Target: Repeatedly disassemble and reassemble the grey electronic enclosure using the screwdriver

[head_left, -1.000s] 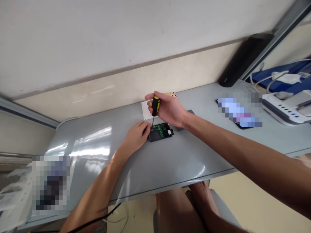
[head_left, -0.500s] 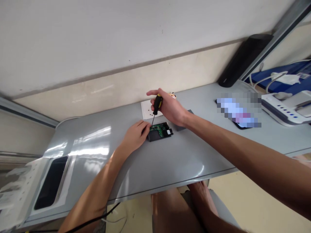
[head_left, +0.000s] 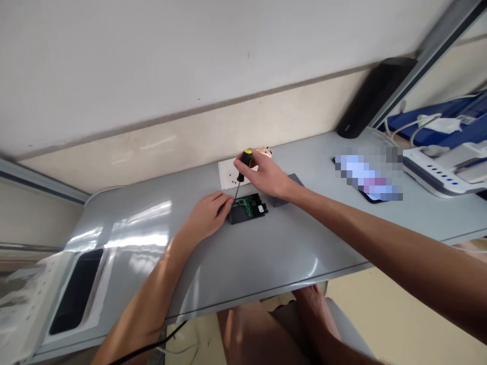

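A black casing with a green circuit board in it lies on the grey table. My left hand has its fingers closed at the casing's left edge, by the screwdriver tip. My right hand grips a black and yellow screwdriver by its handle. The shaft slants down to the board's upper left corner; the exact contact of the tip is too small to make out. Behind the board is a white sheet with several small dark screws on it. A dark grey flat cover lies partly hidden under my right wrist.
A phone with a lit, blurred screen and a white power strip lie on the right. A black cylinder leans at the back right. At the left are a dark phone and a white power strip.
My right fingers have curled in around the screwdriver handle, where the index finger stuck out before. The screwdriver tip stays at the same corner, and my left hand keeps its place.
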